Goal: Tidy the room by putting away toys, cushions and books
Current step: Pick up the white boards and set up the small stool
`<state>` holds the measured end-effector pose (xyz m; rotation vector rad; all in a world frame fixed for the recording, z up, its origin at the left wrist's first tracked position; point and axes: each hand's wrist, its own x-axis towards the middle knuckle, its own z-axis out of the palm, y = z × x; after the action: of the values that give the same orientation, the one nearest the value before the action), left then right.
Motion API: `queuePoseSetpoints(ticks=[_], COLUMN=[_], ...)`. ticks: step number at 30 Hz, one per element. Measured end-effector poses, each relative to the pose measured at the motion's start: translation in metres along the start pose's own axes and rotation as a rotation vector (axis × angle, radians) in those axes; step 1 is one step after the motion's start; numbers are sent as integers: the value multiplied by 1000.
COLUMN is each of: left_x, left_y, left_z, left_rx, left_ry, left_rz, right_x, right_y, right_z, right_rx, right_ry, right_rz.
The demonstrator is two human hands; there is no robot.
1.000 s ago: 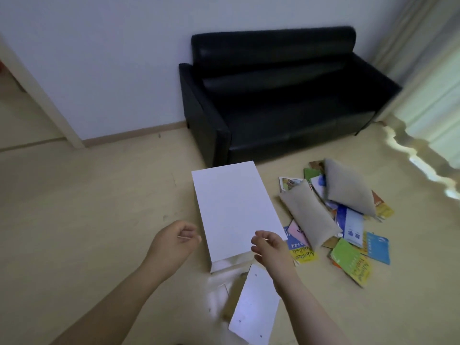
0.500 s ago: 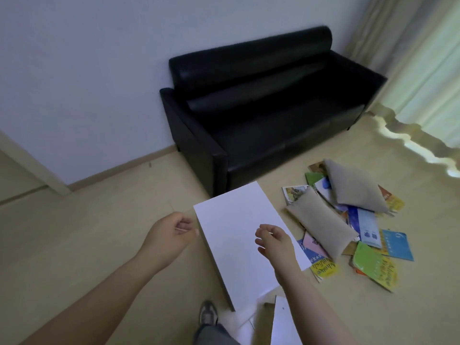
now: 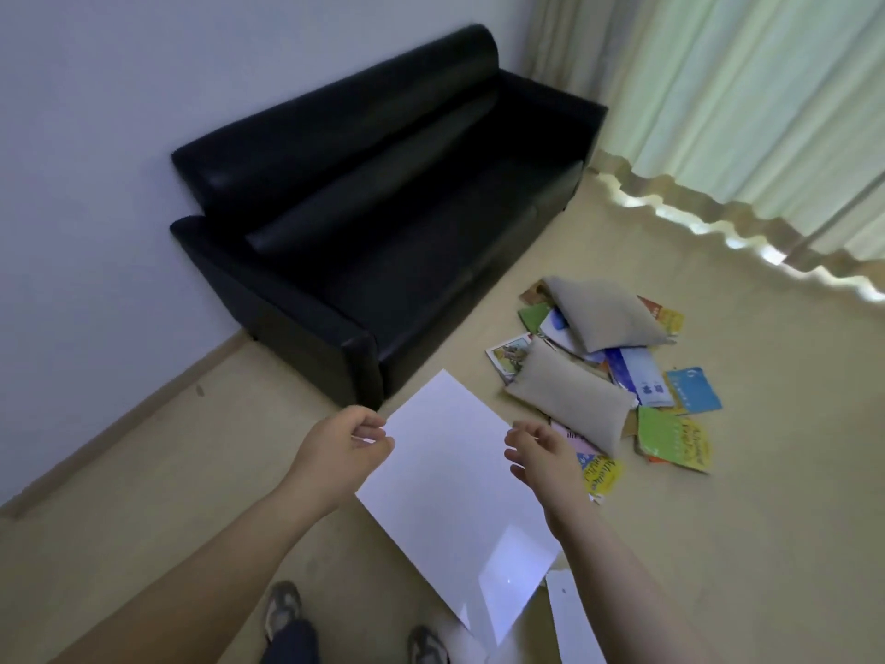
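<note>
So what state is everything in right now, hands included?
Left hand: fingers curled, holding nothing.
Right hand: loosely open, holding nothing.
Near cushion: lying on the books.
Far cushion: lying on the books too.
Books: closed, scattered on the floor.
Sofa: standing against the wall.
Curtain: drawn shut.

One view only: head-worn wide-angle, standing height, tilted forward and down. Close below centre: left hand, right hand; shoes at bottom edge. floor mid-distance; sofa farther ahead; curtain upper right.
</note>
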<state>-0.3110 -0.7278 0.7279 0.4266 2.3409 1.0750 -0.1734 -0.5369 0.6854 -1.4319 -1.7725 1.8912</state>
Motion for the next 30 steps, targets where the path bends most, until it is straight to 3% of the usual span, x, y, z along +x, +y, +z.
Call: queuePoseSetpoints(ticks=[16, 23, 30], left_x=[132, 156, 189], left_y=[-6, 9, 39], left_z=[-68, -39, 8], left_rx=[193, 292, 406], left_ry=[-453, -660, -769], left_rz=[270, 381, 510], right_x=[-46, -72, -37], right_y=[7, 31, 43], right_z=[106, 121, 110], right_rx=[330, 470, 566], right_ry=[492, 703, 815], right_rz=[145, 239, 280])
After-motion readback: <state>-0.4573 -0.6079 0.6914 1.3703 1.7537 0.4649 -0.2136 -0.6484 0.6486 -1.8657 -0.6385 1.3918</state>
